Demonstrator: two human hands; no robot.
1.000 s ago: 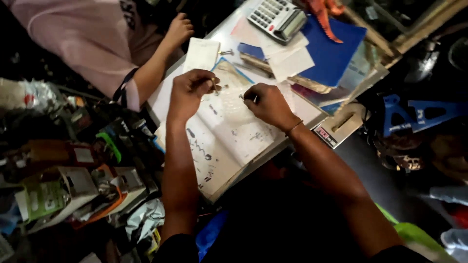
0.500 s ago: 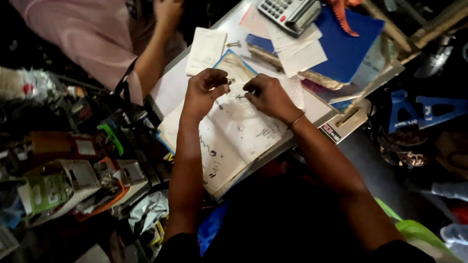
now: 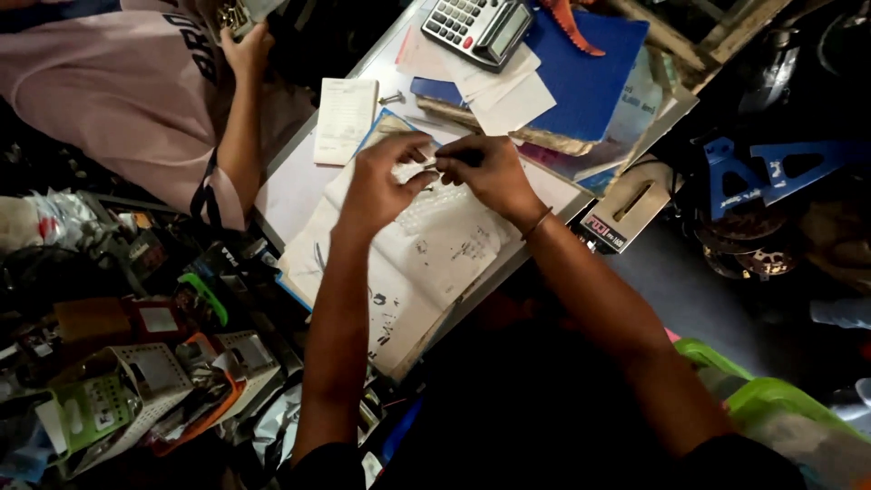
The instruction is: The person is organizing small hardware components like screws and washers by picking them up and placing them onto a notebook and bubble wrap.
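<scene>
An open ledger (image 3: 426, 263) with handwritten pages lies on the counter in front of me. Above its upper page my right hand (image 3: 494, 177) grips a dark pen (image 3: 464, 156). My left hand (image 3: 381, 186) meets it from the left, and its fingertips pinch the pen's near end. Both hands hover just over the paper, with the fingers touching each other. A thin bangle circles my right wrist.
A calculator (image 3: 476, 27), loose papers and a blue folder (image 3: 590, 77) lie at the counter's far end, a small notepad (image 3: 345, 118) and a bolt (image 3: 392, 97) beside them. Another person in a pink shirt (image 3: 118, 91) stands on the left. Packaged goods (image 3: 136, 381) crowd the lower left, blue brackets (image 3: 771, 168) the right.
My hands were apart on the page and have come together around the pen. The other person's hand has drawn back off the counter.
</scene>
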